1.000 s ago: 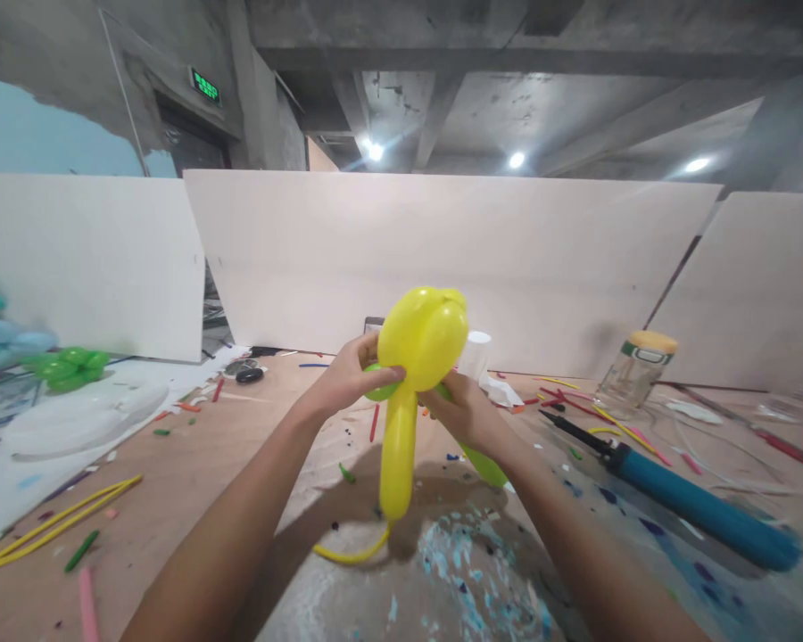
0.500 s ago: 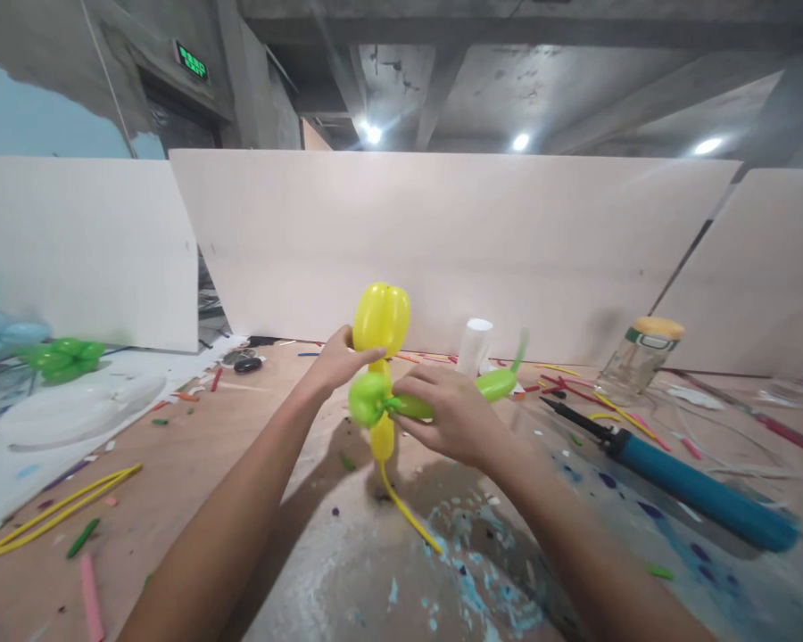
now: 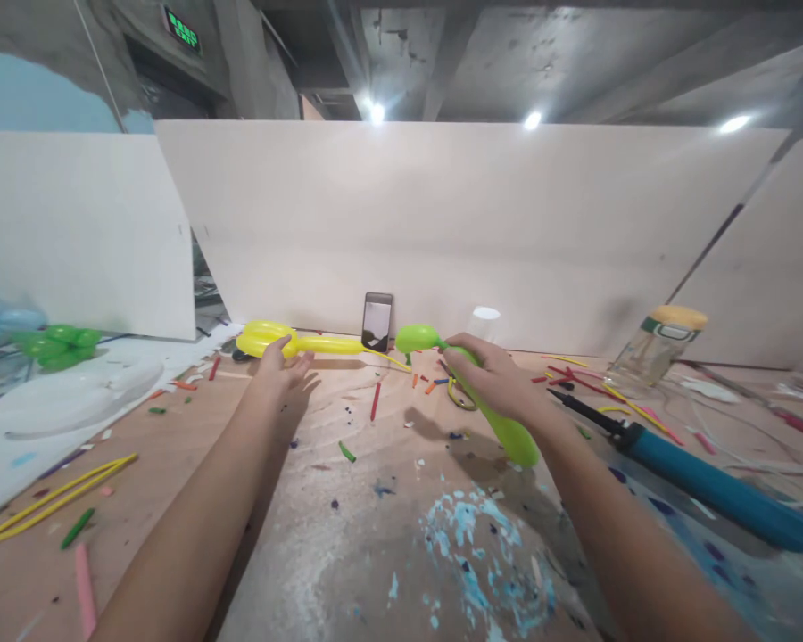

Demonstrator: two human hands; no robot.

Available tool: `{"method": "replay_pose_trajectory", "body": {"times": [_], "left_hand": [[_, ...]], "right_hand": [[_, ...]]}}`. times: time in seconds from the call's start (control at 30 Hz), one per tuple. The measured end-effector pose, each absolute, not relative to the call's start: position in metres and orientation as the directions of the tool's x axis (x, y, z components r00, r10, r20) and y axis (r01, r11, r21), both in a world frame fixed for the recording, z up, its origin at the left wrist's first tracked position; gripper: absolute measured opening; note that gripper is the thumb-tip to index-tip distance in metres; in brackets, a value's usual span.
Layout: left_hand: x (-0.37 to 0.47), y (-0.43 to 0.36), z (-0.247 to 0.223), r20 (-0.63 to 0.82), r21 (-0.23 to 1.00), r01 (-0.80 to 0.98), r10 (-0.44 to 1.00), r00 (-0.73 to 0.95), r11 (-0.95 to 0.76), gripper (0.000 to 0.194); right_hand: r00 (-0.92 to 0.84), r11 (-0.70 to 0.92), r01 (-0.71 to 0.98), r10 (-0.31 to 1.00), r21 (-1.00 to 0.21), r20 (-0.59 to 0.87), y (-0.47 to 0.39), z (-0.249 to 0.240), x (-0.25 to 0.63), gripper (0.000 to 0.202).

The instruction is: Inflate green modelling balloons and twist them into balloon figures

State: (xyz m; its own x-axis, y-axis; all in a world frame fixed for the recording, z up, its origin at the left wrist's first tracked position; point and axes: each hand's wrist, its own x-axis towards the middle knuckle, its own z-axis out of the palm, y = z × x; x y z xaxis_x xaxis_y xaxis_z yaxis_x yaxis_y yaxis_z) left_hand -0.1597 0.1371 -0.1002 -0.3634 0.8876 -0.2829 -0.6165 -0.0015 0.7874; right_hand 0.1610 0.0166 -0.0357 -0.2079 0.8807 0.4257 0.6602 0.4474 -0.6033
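Observation:
My left hand (image 3: 282, 373) reaches forward with its fingers spread, and the fingertips rest against a yellow twisted balloon (image 3: 268, 338) that lies on the wooden table (image 3: 194, 464) near the back board. A thin yellow tail runs from the balloon to the right. My right hand (image 3: 499, 383) is closed around the middle of a long green balloon (image 3: 517, 440). The balloon's round end (image 3: 416, 338) sticks out to the left of the hand, and its other end points down toward me.
A phone (image 3: 377, 321) leans on the white back board (image 3: 442, 223). A blue hand pump (image 3: 709, 490), a lidded jar (image 3: 656, 357) and a white cup (image 3: 485, 319) stand at the right. Green balloon shapes (image 3: 60, 344) sit far left. Limp yellow balloons (image 3: 53, 506) and scraps litter the table.
The yellow and green balloons, held together before, are now apart. The yellow one has gone down onto the table at the left; my right hand has carried the green one to the right.

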Motion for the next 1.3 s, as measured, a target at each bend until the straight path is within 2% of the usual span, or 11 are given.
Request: {"method": "replay_pose_trajectory", "body": {"times": [0.1, 0.2, 0.27, 0.33, 0.4, 0.5, 0.57, 0.73, 0.83, 1.0, 1.3], "left_hand": [[-0.141, 0.132, -0.087, -0.297, 0.79, -0.613, 0.889, -0.349, 0.023, 0.02], [-0.11, 0.112, -0.066, -0.09, 0.832, -0.544, 0.942, -0.324, -0.107, 0.025], [-0.087, 0.092, -0.054, 0.242, 0.912, -0.345, 0.97, 0.009, -0.224, 0.034], [-0.066, 0.072, -0.046, 0.288, 0.955, -0.167, 0.907, 0.309, -0.246, 0.044], [-0.051, 0.057, -0.044, 0.292, 0.956, -0.082, 0.884, 0.365, -0.281, 0.054], [-0.041, 0.048, -0.045, 0.353, 0.935, -0.172, 0.868, 0.35, -0.31, 0.065], [-0.042, 0.045, -0.041, 0.41, 0.9, -0.3, 0.85, 0.332, -0.317, 0.067], [-0.051, 0.035, -0.023, 0.476, 0.799, -0.53, 0.836, 0.272, -0.283, 0.071], [-0.051, 0.034, -0.018, 0.439, 0.761, -0.611, 0.866, 0.239, -0.217, 0.062], [-0.051, 0.042, -0.021, 0.345, 0.731, -0.664, 0.924, 0.163, -0.155, 0.034], [-0.058, 0.044, -0.022, 0.344, 0.72, -0.677, 0.926, 0.157, -0.152, 0.027]], "right_hand": [[-0.219, 0.454, 0.649, 0.88, -0.61, 0.421, 0.015, -0.036, 0.157, 0.025], [-0.224, 0.45, 0.635, 0.885, -0.628, 0.408, 0.014, -0.037, 0.156, 0.025], [-0.237, 0.467, 0.624, 0.877, -0.627, 0.417, 0.015, -0.039, 0.154, 0.026], [-0.24, 0.517, 0.632, 0.839, -0.577, 0.489, 0.014, -0.04, 0.151, 0.025], [-0.242, 0.569, 0.665, 0.776, -0.483, 0.582, 0.013, -0.04, 0.146, 0.025], [-0.292, 0.624, 0.677, 0.714, -0.391, 0.636, 0.009, -0.039, 0.138, 0.027], [-0.335, 0.657, 0.635, 0.708, -0.406, 0.621, 0.006, -0.038, 0.135, 0.029], [-0.339, 0.526, 0.703, 0.839, -0.478, 0.426, 0.003, -0.039, 0.133, 0.05], [-0.312, 0.464, 0.777, 0.871, -0.426, 0.38, 0.001, -0.041, 0.13, 0.054], [-0.319, 0.462, 0.826, 0.855, -0.323, 0.409, -0.005, -0.041, 0.12, 0.04], [-0.359, 0.521, 0.817, 0.795, -0.247, 0.488, -0.005, -0.043, 0.116, 0.035]]}}
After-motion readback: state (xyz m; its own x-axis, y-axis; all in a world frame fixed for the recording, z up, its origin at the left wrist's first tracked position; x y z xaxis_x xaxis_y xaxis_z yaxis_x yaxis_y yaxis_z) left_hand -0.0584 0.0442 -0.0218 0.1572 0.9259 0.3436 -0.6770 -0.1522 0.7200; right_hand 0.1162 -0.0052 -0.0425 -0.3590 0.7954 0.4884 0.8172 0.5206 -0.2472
